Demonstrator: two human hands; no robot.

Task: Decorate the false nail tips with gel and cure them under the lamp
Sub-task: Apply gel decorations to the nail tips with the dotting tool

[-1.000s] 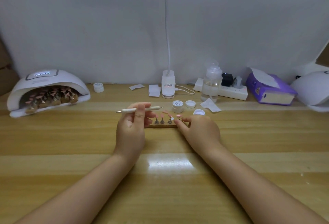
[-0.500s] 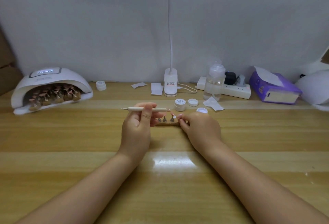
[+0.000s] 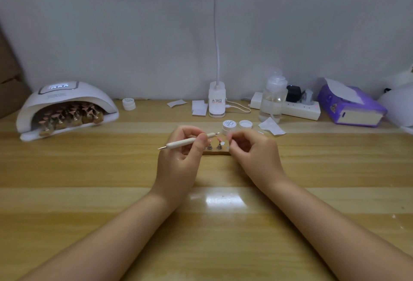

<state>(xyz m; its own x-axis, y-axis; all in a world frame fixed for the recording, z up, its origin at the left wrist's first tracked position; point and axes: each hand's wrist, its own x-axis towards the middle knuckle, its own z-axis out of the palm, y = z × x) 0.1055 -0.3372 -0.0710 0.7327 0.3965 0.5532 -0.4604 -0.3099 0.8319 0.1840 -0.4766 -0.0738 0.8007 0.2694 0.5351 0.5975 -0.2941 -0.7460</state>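
Observation:
My left hand [image 3: 178,153] grips a white dotting pen [image 3: 190,140], its far tip pointing right toward my other hand. My right hand [image 3: 254,157] is raised with fingers curled, pinching what looks like a nail-tip stand near the pen tip; the stand itself is mostly hidden. Between the hands lies a small wooden holder [image 3: 218,151] with two metal stands carrying pink nail tips [image 3: 219,140]. A white gel jar [image 3: 229,126] and its lid [image 3: 245,124] stand just behind. The white curing lamp [image 3: 64,106] at the left holds several pink tips on wooden holders.
A desk lamp base [image 3: 216,104] stands at the back middle with paper pads [image 3: 199,107] beside it. To the right are a clear pump bottle [image 3: 272,99], a white power strip [image 3: 297,108], a purple tissue box [image 3: 350,106] and a wipe [image 3: 271,127]. A small white jar [image 3: 129,103] sits near the curing lamp.
My right hand lifted from the wooden holder with something pinched in its fingers. My left hand tilted the pen so its far tip points at the right hand's fingers.

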